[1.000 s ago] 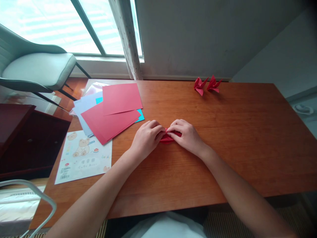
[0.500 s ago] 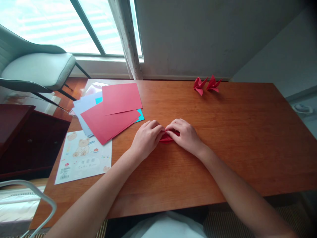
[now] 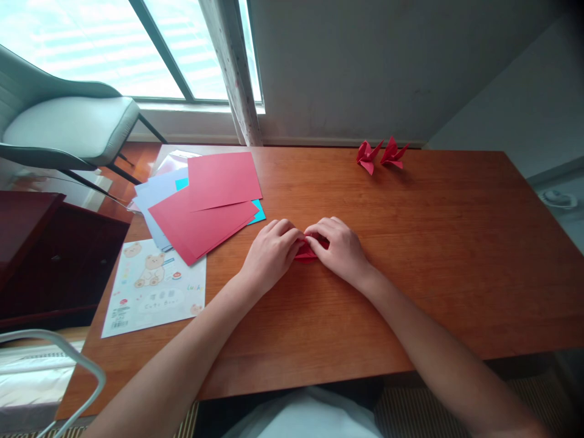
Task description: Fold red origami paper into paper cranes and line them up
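Folded red paper piece [image 3: 305, 256], matt; rectangular red paper sheets [image 3: 201, 225], smooth, matt; long brown wooden table [image 3: 438, 249], faintly glossy

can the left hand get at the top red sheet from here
Likely yes: nothing covers the top red sheet, near the left hand, though its fingers seem busy pinching the folded red paper.

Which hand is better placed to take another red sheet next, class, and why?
Probably the left hand: it is nearer the loose red sheets than the right hand, though both hold the folded red paper.
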### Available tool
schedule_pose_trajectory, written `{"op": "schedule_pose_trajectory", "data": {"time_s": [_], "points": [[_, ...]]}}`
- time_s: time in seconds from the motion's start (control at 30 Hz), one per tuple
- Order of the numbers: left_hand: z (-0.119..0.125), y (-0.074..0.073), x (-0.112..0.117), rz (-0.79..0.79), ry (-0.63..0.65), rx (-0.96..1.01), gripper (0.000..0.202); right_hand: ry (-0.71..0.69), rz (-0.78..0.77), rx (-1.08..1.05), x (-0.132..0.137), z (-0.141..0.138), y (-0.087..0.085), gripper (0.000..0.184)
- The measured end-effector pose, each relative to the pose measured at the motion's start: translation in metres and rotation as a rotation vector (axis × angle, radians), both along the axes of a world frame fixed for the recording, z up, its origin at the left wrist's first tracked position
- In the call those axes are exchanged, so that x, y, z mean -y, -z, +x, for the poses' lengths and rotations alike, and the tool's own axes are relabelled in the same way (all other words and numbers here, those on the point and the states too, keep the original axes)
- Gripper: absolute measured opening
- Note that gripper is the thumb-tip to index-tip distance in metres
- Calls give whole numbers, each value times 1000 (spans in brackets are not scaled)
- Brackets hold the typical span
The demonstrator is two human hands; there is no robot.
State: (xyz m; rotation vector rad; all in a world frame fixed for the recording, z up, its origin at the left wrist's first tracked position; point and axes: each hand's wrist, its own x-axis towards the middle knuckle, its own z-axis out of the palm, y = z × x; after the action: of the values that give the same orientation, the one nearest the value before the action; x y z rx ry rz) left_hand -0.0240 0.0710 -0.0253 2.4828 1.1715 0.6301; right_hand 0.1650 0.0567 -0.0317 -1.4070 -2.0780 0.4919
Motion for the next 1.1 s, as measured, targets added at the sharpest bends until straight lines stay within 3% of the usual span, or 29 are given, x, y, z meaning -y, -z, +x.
{"op": "schedule_pose_trajectory", "data": {"time_s": [0.6,1.1], "points": [[1,-1,0,20,-9,-4,19,91,40,38,1,4,1,3],[1,-4,1,37,-38,-83,19,-122,-47,38,-8,24,-5,14]]}}
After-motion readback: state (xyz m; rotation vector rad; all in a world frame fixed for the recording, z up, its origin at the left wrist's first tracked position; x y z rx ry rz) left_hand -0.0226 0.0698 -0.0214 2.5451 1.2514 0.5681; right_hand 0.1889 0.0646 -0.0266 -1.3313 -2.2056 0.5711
